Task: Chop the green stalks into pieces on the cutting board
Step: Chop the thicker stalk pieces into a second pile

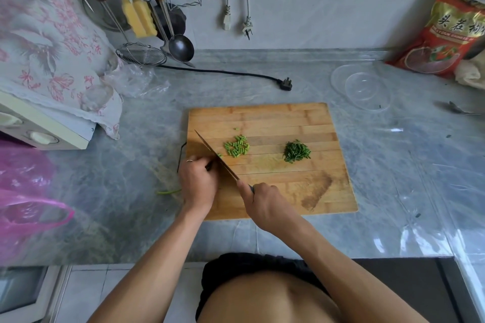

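- A pink plastic bag (23,191) lies at the far left of the grey counter (131,178), below an appliance draped in a flowered cloth (52,42).
- Ladles and a wire strainer (141,54) hang or rest by the wall, with a black plug (287,84) lying on the counter near them.
- A loose green stalk (169,192) lies on the counter just left of the cutting board (288,191).
- The left hand (198,181), a ring on one finger, has its fingers curled down at the board's left edge; the stalks under it are hidden, so what it grips cannot be told.
- The knife (217,157) stands edge-down beside those fingers, a green bit at the blade.
- The right hand (265,202) is wrapped tightly round the knife handle.
- A pile of pale green pieces (236,146) lies just right of the blade; a darker green chopped pile (296,151) sits farther right.
- A clear bowl (364,89) and a red packet (443,31) stand at the far right.
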`<state>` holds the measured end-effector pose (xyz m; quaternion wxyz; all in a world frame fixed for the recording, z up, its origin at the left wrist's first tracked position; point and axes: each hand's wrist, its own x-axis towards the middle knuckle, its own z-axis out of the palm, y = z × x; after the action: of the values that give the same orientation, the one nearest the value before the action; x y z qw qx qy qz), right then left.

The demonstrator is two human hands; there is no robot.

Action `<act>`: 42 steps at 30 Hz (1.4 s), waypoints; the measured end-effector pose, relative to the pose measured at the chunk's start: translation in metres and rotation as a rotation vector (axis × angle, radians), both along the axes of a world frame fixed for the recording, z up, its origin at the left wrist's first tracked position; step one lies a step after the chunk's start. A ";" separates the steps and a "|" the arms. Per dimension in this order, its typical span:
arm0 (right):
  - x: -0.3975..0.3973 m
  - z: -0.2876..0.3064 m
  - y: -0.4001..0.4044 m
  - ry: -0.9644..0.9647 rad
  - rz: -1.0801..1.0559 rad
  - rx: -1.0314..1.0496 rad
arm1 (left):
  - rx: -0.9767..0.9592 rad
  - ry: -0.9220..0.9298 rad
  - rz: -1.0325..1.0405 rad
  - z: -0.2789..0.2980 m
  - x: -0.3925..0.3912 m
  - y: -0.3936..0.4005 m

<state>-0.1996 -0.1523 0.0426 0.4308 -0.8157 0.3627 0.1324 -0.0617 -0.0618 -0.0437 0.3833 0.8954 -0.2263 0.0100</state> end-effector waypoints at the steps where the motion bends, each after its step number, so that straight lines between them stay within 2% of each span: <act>1: 0.001 -0.007 0.001 -0.055 -0.020 -0.007 | 0.011 -0.005 0.010 0.001 0.001 0.000; 2: 0.006 -0.011 0.001 -0.019 0.036 0.003 | 0.020 -0.006 0.014 0.000 -0.001 -0.001; 8: 0.001 -0.009 -0.003 -0.089 -0.071 0.115 | 0.066 -0.027 0.018 -0.002 -0.005 0.002; 16: -0.013 -0.012 -0.007 -0.125 0.011 0.018 | 0.117 -0.048 -0.030 -0.003 -0.004 0.007; 24: -0.019 -0.005 -0.008 -0.046 0.146 -0.080 | 0.074 -0.002 -0.021 0.002 0.006 -0.001; 33: -0.017 0.002 -0.009 -0.008 0.191 -0.109 | 0.048 -0.034 -0.060 0.001 0.003 0.002; 39: -0.016 0.000 -0.005 -0.015 0.095 -0.063 | 0.038 -0.038 -0.061 0.001 0.002 0.002; 41: -0.017 -0.001 -0.004 -0.121 -0.006 0.006 | 0.038 -0.044 -0.054 0.000 0.002 0.000; 42: -0.016 0.000 -0.008 -0.098 -0.015 0.111 | 0.044 -0.039 -0.047 0.001 0.002 -0.001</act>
<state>-0.2153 -0.1598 0.0427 0.4937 -0.7932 0.3394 0.1087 -0.0601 -0.0628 -0.0424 0.3593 0.8977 -0.2548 0.0136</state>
